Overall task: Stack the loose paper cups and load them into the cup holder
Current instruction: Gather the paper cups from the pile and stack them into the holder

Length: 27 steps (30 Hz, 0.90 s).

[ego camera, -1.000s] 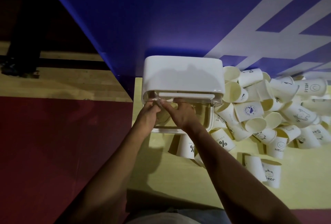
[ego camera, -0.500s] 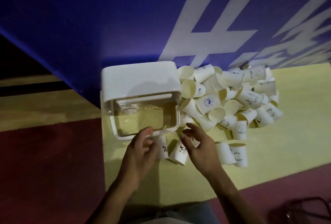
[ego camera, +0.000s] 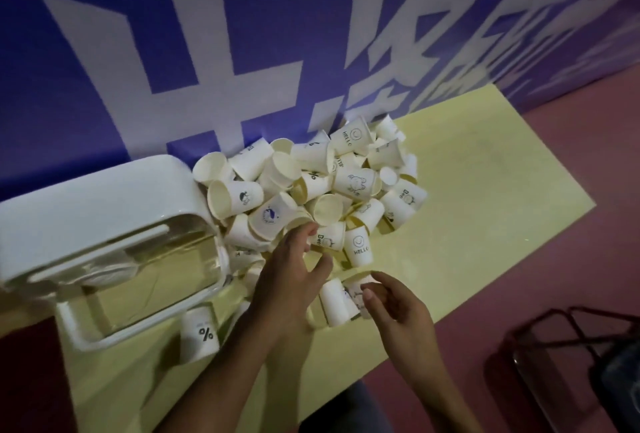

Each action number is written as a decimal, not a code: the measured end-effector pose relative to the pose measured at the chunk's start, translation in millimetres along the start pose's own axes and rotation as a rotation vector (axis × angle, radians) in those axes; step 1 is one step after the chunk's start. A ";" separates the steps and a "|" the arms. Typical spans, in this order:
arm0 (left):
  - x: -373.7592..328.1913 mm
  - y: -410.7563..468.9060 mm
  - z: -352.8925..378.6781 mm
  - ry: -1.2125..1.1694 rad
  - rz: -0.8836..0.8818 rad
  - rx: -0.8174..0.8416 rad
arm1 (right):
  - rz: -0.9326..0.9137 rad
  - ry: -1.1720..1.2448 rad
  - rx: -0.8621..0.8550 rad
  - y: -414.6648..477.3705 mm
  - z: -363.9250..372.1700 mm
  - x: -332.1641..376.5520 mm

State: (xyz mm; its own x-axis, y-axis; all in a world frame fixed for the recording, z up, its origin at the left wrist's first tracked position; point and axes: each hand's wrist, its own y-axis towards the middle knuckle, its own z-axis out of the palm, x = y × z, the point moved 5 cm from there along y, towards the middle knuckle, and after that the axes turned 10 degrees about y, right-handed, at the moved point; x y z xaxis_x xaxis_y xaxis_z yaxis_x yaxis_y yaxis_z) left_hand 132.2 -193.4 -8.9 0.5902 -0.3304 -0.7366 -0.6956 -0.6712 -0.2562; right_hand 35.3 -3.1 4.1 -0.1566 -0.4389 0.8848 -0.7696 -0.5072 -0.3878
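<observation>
A heap of loose white paper cups (ego camera: 311,183) lay on the pale yellow surface (ego camera: 467,190) against the purple wall banner (ego camera: 242,34), just right of the white plastic cup holder (ego camera: 104,224) with its clear front. The left hand (ego camera: 291,273) reached into the heap's near edge with fingers spread and loosely curled, while the right hand (ego camera: 391,308) hovered half-curled, empty, beside two white cups lying on their sides (ego camera: 337,301).

We see a dim, soft picture. Wide-angle bending skews the purple banner (ego camera: 242,51) and its lettering, which smears at the right edge. Glare glints on the white cup holder (ego camera: 97,211). The corners fall dark.
</observation>
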 end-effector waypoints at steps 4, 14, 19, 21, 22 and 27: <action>-47.5 70.7 9.0 0.245 0.094 -0.122 | 0.013 0.014 0.042 41.6 -40.4 -0.1; -76.4 213.7 17.9 0.784 0.008 -0.022 | -0.006 -0.059 0.159 177.2 -135.8 7.7; -71.8 214.5 18.3 0.903 -0.011 0.014 | -0.016 -0.101 0.207 228.3 -160.4 11.0; -74.3 212.9 15.3 0.899 -0.007 -0.023 | -0.021 -0.106 0.207 246.9 -166.4 9.9; -75.6 212.2 13.7 0.888 0.004 -0.035 | -0.028 -0.115 0.206 255.7 -168.3 9.4; -68.5 211.3 18.4 0.894 0.114 0.025 | -0.066 -0.190 0.224 296.7 -168.9 9.8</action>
State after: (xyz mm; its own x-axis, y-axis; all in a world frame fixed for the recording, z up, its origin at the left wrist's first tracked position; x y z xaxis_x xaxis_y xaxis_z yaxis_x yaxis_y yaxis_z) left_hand -62.8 -300.4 -24.1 0.6081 -0.7938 0.0009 -0.7719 -0.5916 -0.2329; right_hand -299.2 -32.6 -58.6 0.0245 -0.5199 0.8539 -0.6150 -0.6812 -0.3971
